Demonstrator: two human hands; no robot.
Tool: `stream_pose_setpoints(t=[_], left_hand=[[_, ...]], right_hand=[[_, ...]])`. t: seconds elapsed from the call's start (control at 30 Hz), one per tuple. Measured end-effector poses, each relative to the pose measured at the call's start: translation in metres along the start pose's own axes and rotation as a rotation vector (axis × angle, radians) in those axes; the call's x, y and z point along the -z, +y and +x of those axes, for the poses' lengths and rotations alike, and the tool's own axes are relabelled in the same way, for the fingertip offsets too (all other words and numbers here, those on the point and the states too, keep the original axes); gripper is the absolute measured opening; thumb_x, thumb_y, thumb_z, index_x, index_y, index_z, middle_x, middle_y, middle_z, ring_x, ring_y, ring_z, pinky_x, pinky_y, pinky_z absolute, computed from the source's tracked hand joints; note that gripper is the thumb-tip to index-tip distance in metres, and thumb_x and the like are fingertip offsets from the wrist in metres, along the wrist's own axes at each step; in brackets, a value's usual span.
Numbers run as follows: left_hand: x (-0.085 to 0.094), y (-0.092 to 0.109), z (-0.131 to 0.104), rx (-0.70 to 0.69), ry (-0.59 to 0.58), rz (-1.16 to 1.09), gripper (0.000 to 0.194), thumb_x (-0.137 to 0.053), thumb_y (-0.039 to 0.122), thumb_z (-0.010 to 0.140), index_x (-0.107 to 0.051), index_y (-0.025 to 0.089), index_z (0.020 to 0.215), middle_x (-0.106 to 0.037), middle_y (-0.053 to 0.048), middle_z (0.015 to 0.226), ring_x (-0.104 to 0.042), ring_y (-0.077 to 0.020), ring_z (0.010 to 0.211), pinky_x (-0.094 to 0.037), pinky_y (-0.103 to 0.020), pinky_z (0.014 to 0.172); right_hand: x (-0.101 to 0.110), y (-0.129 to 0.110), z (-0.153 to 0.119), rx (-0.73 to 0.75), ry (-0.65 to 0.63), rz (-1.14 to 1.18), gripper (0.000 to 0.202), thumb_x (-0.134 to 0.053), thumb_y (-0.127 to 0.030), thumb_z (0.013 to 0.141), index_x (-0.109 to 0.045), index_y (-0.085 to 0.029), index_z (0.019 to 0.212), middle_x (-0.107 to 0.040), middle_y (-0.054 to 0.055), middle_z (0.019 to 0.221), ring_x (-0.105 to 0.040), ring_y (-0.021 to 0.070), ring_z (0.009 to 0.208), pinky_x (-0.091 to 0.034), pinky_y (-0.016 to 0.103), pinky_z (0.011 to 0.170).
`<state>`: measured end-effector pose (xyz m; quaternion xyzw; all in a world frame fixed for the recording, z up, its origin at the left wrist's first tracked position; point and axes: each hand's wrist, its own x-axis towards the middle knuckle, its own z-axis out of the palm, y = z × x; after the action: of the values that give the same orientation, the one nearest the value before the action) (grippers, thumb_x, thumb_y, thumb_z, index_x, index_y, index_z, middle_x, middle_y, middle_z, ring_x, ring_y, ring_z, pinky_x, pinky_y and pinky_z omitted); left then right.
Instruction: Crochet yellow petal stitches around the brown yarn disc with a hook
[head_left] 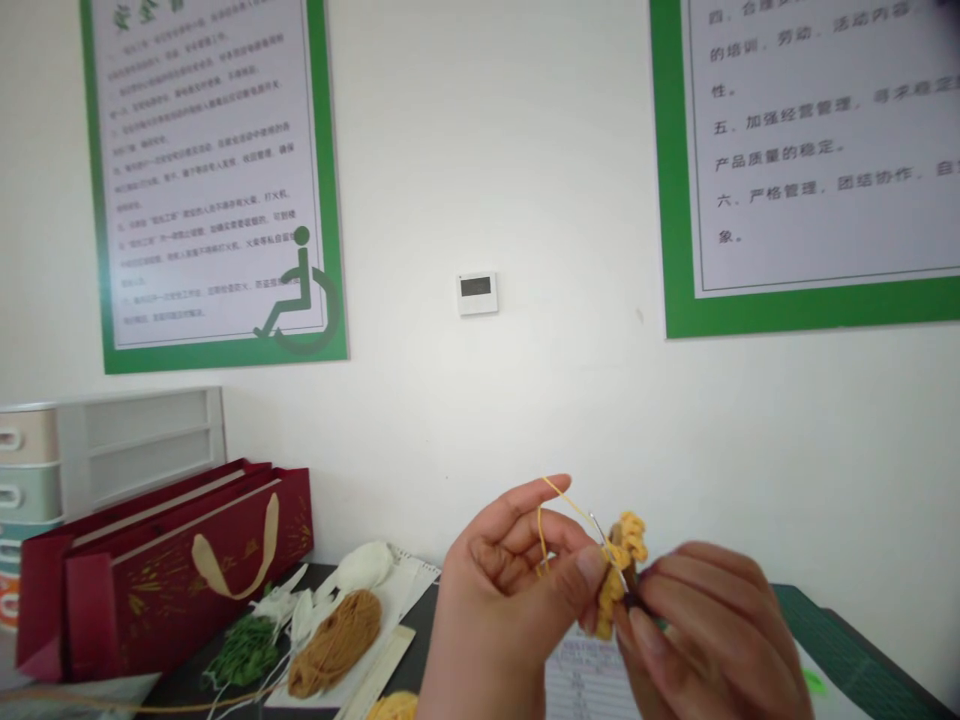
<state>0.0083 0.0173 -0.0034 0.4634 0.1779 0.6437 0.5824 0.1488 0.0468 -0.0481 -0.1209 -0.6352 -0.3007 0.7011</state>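
My left hand [517,580] pinches a small yellow crochet piece [631,535] between thumb and fingers. A strand of yellow yarn [568,497] runs over its raised index finger to the piece. My right hand [712,630] is closed on the dark handle of a crochet hook [596,522]. The hook's thin metal shaft passes by the yellow stitches, and its tip points up and to the left. Both hands are close together, nearly touching at the piece. Some of the hook's handle is hidden behind the right fingers.
Left on the dark table lie a brown yarn skein [337,640], green yarn [244,650], white yarn [365,567] and part of a yellow ball [394,706]. Dark red gift bags [180,570] stand before a drawer unit [142,440]. A written sheet [581,680] and green mat [855,650] lie near my hands.
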Motion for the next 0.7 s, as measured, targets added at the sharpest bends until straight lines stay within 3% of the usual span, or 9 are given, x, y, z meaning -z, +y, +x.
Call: stream_pose_setpoints(t=[0.1, 0.23, 0.33, 0.4, 0.53, 0.7], left_hand=[[-0.006, -0.007, -0.005, -0.202, 0.104, 0.134, 0.043, -0.084, 0.008, 0.072, -0.073, 0.016, 0.113, -0.071, 0.000, 0.073, -0.064, -0.0107, 0.063, -0.054, -0.019, 0.059], [-0.005, -0.010, -0.009, -0.319, 0.111, 0.243, 0.041, -0.078, 0.007, 0.076, -0.074, 0.022, 0.114, -0.072, -0.001, 0.078, -0.067, -0.0137, 0.070, -0.056, -0.023, 0.066], [0.000, -0.006, -0.006, -0.270, 0.046, 0.250, 0.040, -0.079, 0.007, 0.075, -0.075, 0.019, 0.113, -0.071, -0.002, 0.077, -0.065, -0.0135, 0.069, -0.053, -0.023, 0.065], [0.003, -0.001, -0.003, -0.196, -0.002, 0.239, 0.040, -0.082, 0.011, 0.075, -0.075, 0.017, 0.113, -0.069, -0.002, 0.075, -0.059, -0.0110, 0.063, -0.049, -0.021, 0.059], [0.007, 0.005, 0.001, -0.105, -0.051, 0.194, 0.038, -0.086, 0.014, 0.074, -0.075, 0.016, 0.110, -0.067, -0.001, 0.073, -0.053, -0.0074, 0.057, -0.042, -0.018, 0.051], [0.008, 0.005, 0.001, -0.066, -0.094, 0.133, 0.037, -0.087, 0.015, 0.074, -0.077, 0.017, 0.109, -0.067, 0.000, 0.073, -0.055, -0.0071, 0.057, -0.043, -0.017, 0.052]], right_hand=[[0.001, -0.008, -0.002, -0.012, -0.009, -0.150, 0.031, -0.075, -0.004, 0.078, -0.073, -0.031, 0.093, -0.076, 0.000, 0.077, -0.072, 0.0188, 0.065, -0.061, 0.033, 0.058], [0.006, -0.018, 0.000, -0.152, -0.078, 0.015, 0.025, -0.074, -0.011, 0.082, -0.072, -0.026, 0.102, -0.076, 0.006, 0.082, -0.073, 0.0218, 0.070, -0.061, 0.033, 0.056], [0.008, -0.023, 0.003, -0.417, 0.088, 0.181, 0.015, -0.062, -0.015, 0.093, -0.067, -0.023, 0.104, -0.071, 0.008, 0.081, -0.070, 0.0206, 0.071, -0.059, 0.031, 0.055], [0.008, -0.023, 0.005, -0.555, 0.102, 0.299, 0.010, -0.056, -0.019, 0.099, -0.064, -0.023, 0.104, -0.070, 0.006, 0.078, -0.068, 0.0181, 0.068, -0.059, 0.028, 0.056], [0.007, -0.016, 0.009, -0.777, 0.057, 0.542, 0.015, -0.049, -0.026, 0.104, -0.061, -0.023, 0.095, -0.065, 0.001, 0.071, -0.064, 0.0141, 0.062, -0.058, 0.024, 0.057], [-0.001, -0.011, 0.009, -0.993, -0.030, 0.904, 0.020, -0.051, -0.034, 0.102, -0.054, -0.024, 0.085, -0.062, 0.001, 0.074, -0.063, 0.0143, 0.060, -0.058, 0.025, 0.053]])
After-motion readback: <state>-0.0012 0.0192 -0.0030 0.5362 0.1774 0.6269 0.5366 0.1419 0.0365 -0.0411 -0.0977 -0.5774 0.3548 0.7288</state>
